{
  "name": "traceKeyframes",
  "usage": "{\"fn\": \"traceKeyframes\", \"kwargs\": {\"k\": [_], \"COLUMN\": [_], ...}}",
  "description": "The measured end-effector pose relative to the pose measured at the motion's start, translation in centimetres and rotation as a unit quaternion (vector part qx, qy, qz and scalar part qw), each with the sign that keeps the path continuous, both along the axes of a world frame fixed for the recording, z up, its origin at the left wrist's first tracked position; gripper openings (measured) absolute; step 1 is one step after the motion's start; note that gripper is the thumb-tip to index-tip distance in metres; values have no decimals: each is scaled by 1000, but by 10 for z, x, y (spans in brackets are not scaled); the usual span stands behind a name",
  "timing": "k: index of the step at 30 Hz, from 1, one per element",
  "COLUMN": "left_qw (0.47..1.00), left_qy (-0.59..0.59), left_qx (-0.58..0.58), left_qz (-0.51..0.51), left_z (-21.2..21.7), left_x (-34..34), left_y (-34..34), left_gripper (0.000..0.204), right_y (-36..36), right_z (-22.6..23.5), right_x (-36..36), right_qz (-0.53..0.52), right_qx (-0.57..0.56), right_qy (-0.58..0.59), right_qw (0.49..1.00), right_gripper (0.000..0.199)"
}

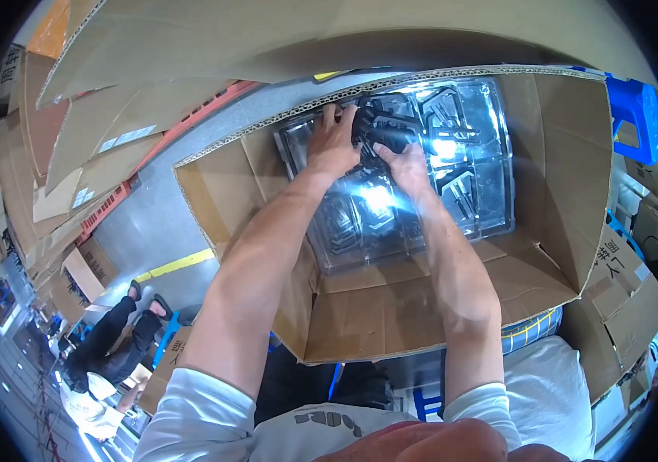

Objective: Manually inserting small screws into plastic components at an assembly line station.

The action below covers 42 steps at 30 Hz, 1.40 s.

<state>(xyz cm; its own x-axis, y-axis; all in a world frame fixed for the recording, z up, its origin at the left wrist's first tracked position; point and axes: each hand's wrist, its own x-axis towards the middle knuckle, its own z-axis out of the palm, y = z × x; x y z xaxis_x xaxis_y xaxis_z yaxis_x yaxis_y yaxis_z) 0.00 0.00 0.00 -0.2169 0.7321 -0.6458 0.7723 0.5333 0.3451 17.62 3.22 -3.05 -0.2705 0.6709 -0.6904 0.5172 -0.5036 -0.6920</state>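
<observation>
Both hands reach into an open cardboard box [572, 154]. Within it lies a clear plastic tray [490, 212] with moulded compartments. A cluster of black angular plastic parts [387, 123] sits at the tray's far left. My left hand [334, 143] grips the cluster's left side, its fingers bent over the far edge. From the near right, my right hand [406, 165] holds the same parts with the thumb on top; its other fingers are mostly hidden. More black parts [458, 192] show in or beneath the tray's compartments. Bright glare covers some of the plastic.
Large cardboard flaps [359, 38] arch over the far side. Flattened cartons [44, 162] and a red rack [182, 115] stand left. A blue plastic object [637, 119] is beyond the box's right edge. Another person [109, 362] is at lower left, near a yellow floor line [175, 266].
</observation>
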Motion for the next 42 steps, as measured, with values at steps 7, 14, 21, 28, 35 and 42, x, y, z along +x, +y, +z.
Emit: {"fn": "traceKeyframes", "kwargs": {"k": [7, 14, 21, 28, 35, 42], "left_qw": [997, 993, 977, 956, 913, 824], "left_qy": [5, -50, -53, -88, -140, -198], "left_qx": [79, 105, 204, 266, 306, 295], "left_qz": [-4, -18, -43, -92, -232, -441], "left_z": [-21, 8, 83, 225, 343, 436], "left_x": [-4, -18, -7, 66, 170, 328], "left_y": [-4, -1, -14, -59, -178, -355], "left_gripper": [73, 65, 63, 60, 59, 61], "right_y": [5, 3, -7, -89, -266, -509], "right_z": [32, 56, 146, 262, 349, 454], "right_x": [-9, -2, 10, 70, 161, 279], "right_qz": [-47, -50, -75, -169, -342, -552], "right_qx": [14, 120, 100, 208, 210, 228], "right_qy": [-55, 14, -4, -24, -13, -84], "right_qw": [997, 991, 992, 963, 916, 798], "right_gripper": [30, 44, 33, 36, 28, 26]}}
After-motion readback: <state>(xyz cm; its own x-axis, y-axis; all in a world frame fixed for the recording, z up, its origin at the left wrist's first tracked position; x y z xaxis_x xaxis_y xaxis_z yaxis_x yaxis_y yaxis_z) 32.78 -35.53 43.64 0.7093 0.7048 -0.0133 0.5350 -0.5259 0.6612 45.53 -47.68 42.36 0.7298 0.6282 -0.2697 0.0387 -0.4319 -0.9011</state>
